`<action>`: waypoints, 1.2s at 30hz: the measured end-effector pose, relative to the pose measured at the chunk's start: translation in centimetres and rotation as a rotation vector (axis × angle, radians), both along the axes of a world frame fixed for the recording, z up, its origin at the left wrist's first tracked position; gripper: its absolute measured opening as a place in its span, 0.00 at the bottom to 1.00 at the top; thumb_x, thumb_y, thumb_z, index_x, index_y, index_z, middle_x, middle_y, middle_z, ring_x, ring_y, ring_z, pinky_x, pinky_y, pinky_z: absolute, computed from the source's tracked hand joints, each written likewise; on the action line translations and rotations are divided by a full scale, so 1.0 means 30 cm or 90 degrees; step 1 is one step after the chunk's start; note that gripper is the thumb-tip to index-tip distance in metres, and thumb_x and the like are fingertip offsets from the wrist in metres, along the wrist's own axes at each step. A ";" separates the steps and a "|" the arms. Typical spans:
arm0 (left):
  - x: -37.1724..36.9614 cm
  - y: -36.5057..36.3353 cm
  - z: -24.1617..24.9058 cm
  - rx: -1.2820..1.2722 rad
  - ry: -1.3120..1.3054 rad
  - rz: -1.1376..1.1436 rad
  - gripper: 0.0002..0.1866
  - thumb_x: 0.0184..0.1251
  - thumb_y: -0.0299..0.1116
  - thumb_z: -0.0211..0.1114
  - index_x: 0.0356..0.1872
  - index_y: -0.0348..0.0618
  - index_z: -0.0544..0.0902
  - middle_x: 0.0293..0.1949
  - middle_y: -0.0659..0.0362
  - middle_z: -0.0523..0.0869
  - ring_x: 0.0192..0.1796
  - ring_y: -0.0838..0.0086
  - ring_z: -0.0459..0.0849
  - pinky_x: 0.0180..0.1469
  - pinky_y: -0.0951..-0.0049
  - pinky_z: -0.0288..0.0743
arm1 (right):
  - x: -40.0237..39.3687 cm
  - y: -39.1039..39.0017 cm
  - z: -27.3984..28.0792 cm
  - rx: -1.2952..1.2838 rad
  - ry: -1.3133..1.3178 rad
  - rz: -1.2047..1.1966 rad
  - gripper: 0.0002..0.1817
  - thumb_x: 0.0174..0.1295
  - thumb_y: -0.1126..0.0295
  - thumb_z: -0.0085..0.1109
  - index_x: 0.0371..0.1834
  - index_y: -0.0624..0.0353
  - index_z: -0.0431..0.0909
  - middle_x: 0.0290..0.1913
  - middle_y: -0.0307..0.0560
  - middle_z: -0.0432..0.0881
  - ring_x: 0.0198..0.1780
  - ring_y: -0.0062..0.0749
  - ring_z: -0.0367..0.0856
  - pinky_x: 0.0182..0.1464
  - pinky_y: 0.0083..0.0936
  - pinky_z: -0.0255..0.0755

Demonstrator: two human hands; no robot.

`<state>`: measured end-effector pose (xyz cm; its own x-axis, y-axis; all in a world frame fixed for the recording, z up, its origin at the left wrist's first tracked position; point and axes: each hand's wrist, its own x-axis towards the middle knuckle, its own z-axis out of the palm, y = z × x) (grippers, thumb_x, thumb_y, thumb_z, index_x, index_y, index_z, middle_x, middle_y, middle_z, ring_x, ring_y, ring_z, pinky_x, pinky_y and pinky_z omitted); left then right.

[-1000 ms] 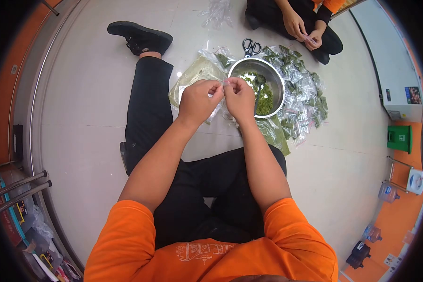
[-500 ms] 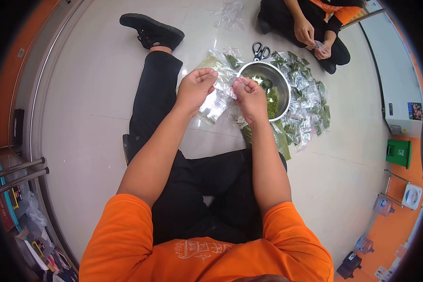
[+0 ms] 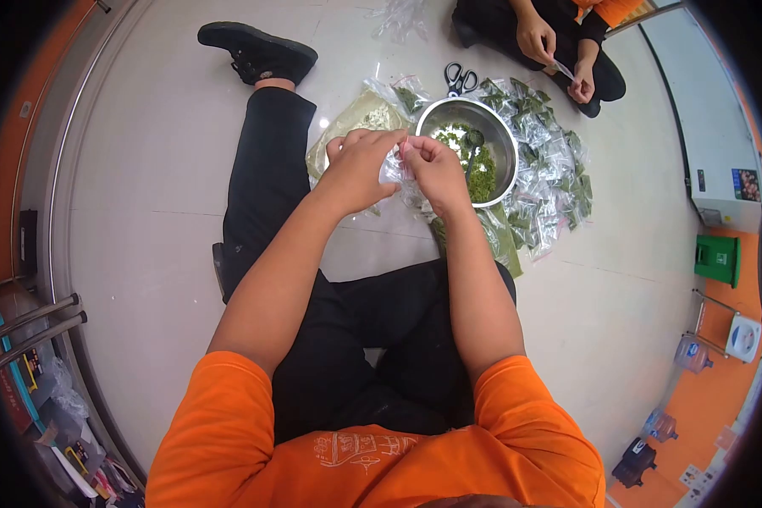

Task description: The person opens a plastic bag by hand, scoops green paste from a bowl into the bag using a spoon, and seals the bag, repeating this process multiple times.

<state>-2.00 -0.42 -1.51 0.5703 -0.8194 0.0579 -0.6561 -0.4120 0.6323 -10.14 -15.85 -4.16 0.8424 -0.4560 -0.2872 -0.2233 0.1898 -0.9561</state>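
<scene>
A small clear zip bag [image 3: 394, 172] with a pinkish-red strip along its top is between my hands, above the floor. My right hand [image 3: 438, 173] pinches the bag's edge at the strip. Curved around the other side is my left hand [image 3: 357, 172], its fingertips at the strip and its thumb lower down. Just right of them stands a steel bowl [image 3: 510, 173] holding chopped green leaves [image 3: 481, 179] and a dark spoon [image 3: 474, 140]. A larger clear bag with pale contents [image 3: 347, 123] lies beyond my left hand.
Many filled small bags [image 3: 546, 161] lie heaped right of the bowl. Black-handled scissors [image 3: 461, 80] rest behind it. More clear bags [image 3: 400, 19] lie farther off. Another person's hands [image 3: 559, 63] hold a small bag at top right. My outstretched leg [image 3: 267, 178] is at left.
My left hand has turned and come over the small bag, closer to my right hand. The bag is now bunched between them. The other person's hands have shifted slightly apart.
</scene>
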 end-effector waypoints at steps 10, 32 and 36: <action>0.008 -0.013 -0.008 -0.104 -0.007 -0.018 0.29 0.60 0.42 0.75 0.63 0.49 0.80 0.62 0.57 0.82 0.68 0.59 0.74 0.70 0.57 0.60 | -0.003 -0.012 0.005 -0.053 0.031 0.022 0.11 0.60 0.74 0.72 0.43 0.66 0.82 0.34 0.41 0.86 0.34 0.20 0.82 0.37 0.17 0.76; 0.065 -0.022 -0.033 -0.164 0.195 0.120 0.11 0.67 0.27 0.64 0.49 0.38 0.84 0.42 0.52 0.89 0.48 0.67 0.88 0.54 0.66 0.78 | -0.046 -0.027 0.004 -0.259 -0.073 0.197 0.14 0.49 0.72 0.79 0.32 0.60 0.79 0.32 0.44 0.85 0.34 0.28 0.85 0.37 0.28 0.79; 0.084 -0.025 -0.049 -0.180 0.191 0.141 0.09 0.71 0.29 0.64 0.47 0.36 0.84 0.41 0.54 0.88 0.44 0.72 0.87 0.52 0.71 0.79 | -0.050 -0.025 0.026 -0.323 -0.135 0.117 0.14 0.48 0.71 0.79 0.35 0.62 0.84 0.32 0.42 0.86 0.35 0.25 0.85 0.40 0.25 0.79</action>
